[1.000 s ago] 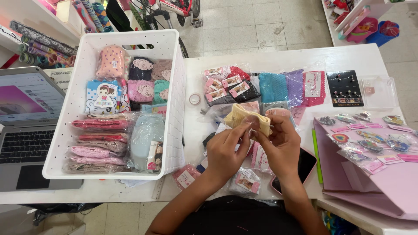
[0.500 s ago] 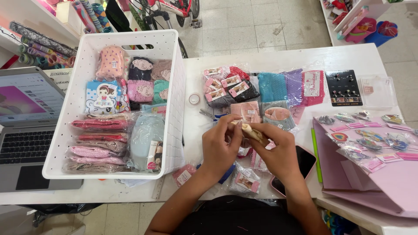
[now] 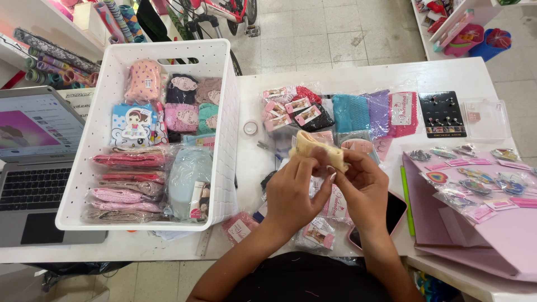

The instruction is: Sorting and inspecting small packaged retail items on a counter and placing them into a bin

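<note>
While glossy plastic packets crowd the white table (image 3: 358, 78), a soft, cream-yellow cloth (image 3: 319, 150) sits folded into a small limp wad, raised just above the packets (image 3: 313, 112) at the table's middle. It lies between both hands, pinched at the fingertips. Left hand (image 3: 293, 193) curls nearly closed, thumb and fingers gripping the cloth's near edge. Right hand (image 3: 363, 187) is closed too, fingertips clamping the cloth's right end. Beside them stands a perforated white basket (image 3: 226, 128), a dark phone (image 3: 391, 215) lying under the right wrist.
</note>
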